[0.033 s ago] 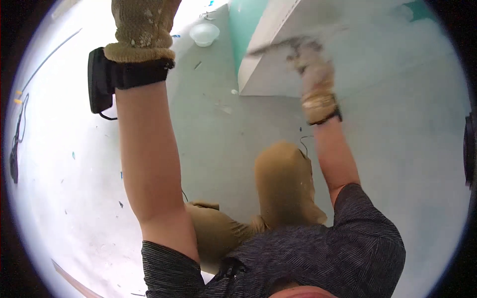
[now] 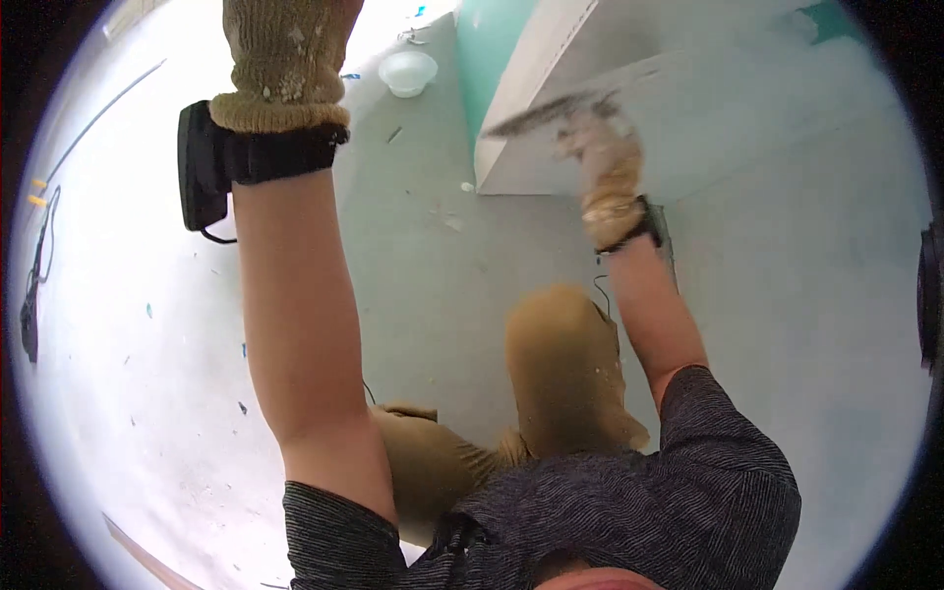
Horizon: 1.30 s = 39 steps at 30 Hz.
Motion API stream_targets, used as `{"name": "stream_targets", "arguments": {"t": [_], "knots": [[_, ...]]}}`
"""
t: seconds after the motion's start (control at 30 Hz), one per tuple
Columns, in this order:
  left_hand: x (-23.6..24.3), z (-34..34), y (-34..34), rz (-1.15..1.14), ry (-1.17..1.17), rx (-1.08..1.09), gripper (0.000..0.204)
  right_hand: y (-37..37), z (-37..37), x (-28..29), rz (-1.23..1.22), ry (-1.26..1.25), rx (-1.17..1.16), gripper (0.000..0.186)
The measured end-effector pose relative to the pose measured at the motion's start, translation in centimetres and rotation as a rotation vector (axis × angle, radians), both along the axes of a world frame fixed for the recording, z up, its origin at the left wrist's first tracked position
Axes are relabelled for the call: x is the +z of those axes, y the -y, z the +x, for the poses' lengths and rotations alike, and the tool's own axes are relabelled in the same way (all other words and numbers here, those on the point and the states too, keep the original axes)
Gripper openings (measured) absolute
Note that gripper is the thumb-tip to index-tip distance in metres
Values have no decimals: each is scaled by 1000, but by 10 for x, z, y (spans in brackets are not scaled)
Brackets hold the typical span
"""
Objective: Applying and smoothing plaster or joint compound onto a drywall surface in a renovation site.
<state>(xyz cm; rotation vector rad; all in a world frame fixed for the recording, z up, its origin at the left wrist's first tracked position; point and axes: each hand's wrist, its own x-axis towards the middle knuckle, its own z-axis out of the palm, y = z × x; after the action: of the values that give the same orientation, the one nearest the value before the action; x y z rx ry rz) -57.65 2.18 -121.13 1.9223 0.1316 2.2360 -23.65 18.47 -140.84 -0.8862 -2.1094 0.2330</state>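
Grey blade (image 2: pixel 539 116) (blurred) slants lengthwise, pointing lower left.

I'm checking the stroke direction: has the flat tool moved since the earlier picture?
Yes. The flat tool, blurred in the right hand, has shifted down the picture, its left end nearer the white structure's bottom corner.
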Motion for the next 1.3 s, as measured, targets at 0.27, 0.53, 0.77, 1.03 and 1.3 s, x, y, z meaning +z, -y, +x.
{"name": "stream_targets", "arguments": {"t": [0.27, 0.53, 0.77, 1.03, 1.3], "knots": [[-41, 22, 20, -455, -32, 592, 33, 10, -76, -99, -302, -177, -170, 23], [-51, 49, 31, -599, -66, 995, 41, 105, -117, -83, -844, -543, 200, 31], [-10, 54, 35, -652, -19, 939, 41, 36, 3, -193, -1308, -1228, 81, 16], [13, 34, 43, -635, 58, 784, 42, 35, -51, -100, -1461, -1567, 225, 7], [23, 20, 44, -425, 5, 709, 45, 14, -48, 53, -1087, -1433, 662, 6]]}}
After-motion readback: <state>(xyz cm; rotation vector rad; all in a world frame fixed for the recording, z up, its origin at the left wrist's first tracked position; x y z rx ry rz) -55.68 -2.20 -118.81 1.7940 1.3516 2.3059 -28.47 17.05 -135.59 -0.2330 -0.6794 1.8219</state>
